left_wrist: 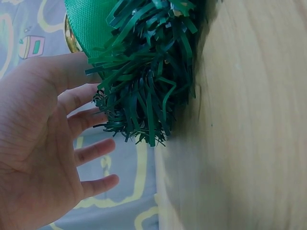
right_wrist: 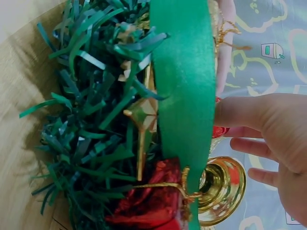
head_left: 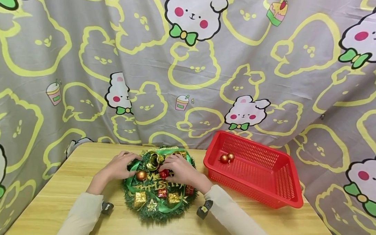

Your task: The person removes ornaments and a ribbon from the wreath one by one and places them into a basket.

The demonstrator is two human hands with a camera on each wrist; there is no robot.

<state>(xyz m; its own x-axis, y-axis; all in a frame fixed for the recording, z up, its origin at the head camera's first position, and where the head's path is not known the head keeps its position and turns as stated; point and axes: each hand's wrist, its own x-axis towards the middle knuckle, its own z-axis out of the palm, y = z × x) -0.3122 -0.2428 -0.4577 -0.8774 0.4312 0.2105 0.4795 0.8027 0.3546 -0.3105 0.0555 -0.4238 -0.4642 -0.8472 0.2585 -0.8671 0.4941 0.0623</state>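
A grey curtain [head_left: 196, 67] printed with yellow animal outlines, white rabbits and green bows hangs behind a light wood-grain table [head_left: 58, 182]. At left, a pale sleeve [head_left: 82, 212] with a dark band [head_left: 107, 207] at its cuff leads to the left hand [head_left: 121, 165]. Its fingers are loosely extended and spread at the left edge of a green tinsel wreath [head_left: 159, 216]; the left wrist view shows them against the tinsel, with the thumb tip hidden behind the wide green ribbon [left_wrist: 88, 28].

The wreath lies on the middle of the table. It bears, from left to right, a gold parcel [head_left: 140, 199], a copper-coloured ball [head_left: 141, 175] just beside the left thumb, a gold bell [head_left: 153, 161], a gold star [head_left: 152, 205] near the lower edge, and a red parcel [head_left: 162, 193]. Gold lettering [head_left: 156, 186] crosses the centre, partly covered.

Above the lettering, the right hand [head_left: 183, 171] pinches a shiny red ornament [head_left: 164, 174] between thumb and fingers; its exact form is hidden. The right forearm, in a pale sleeve [head_left: 234, 216] with a second dark band [head_left: 204, 209], extends toward the lower right.

At far right, a red perforated basket [head_left: 250, 190] stands askew near the curtain; two copper-coloured balls [head_left: 224, 158] rest inside, toward its left end.
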